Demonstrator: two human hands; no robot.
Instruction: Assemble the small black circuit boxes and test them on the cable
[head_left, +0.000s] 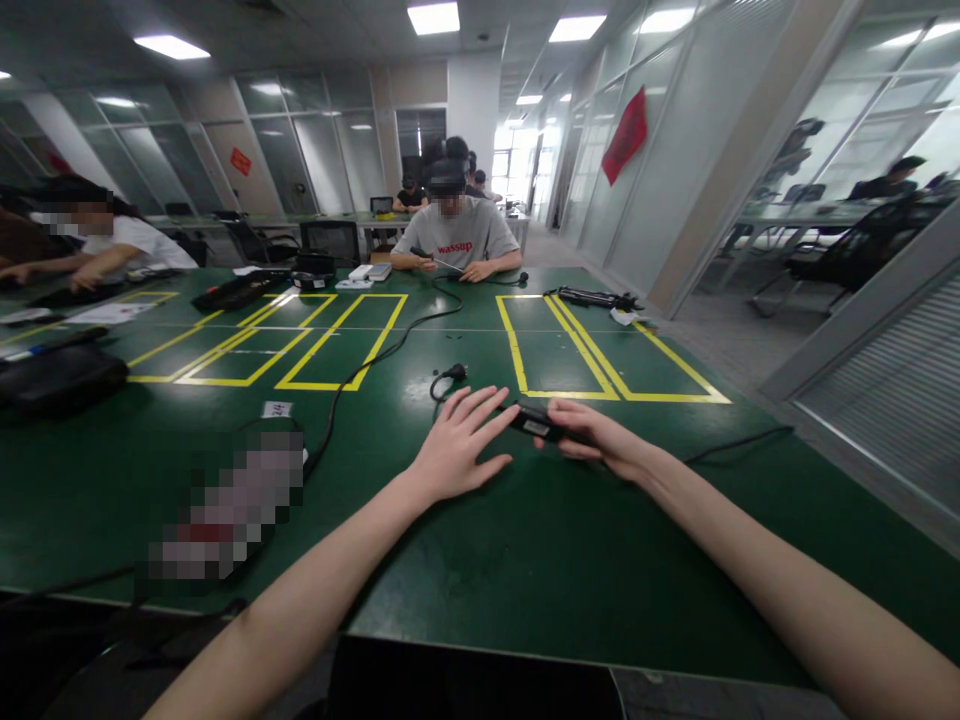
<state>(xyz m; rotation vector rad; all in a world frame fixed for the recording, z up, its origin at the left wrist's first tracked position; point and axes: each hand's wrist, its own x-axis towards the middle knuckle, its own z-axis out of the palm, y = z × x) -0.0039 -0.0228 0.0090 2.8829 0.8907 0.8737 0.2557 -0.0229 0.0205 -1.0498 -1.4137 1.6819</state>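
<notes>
I see cool light coming from the ceiling panels (433,18), and the far window (517,165) is washed out. The green table (600,570) carries pale sheen around its middle, but toward its near edge it becomes dim. Shapes stretch at both sides.

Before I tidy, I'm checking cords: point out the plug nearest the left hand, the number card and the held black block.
Plug (455,371): head view, its black body.
Number card (277,410): head view, its printed face.
Black block (535,427): head view, its pale label.
</notes>
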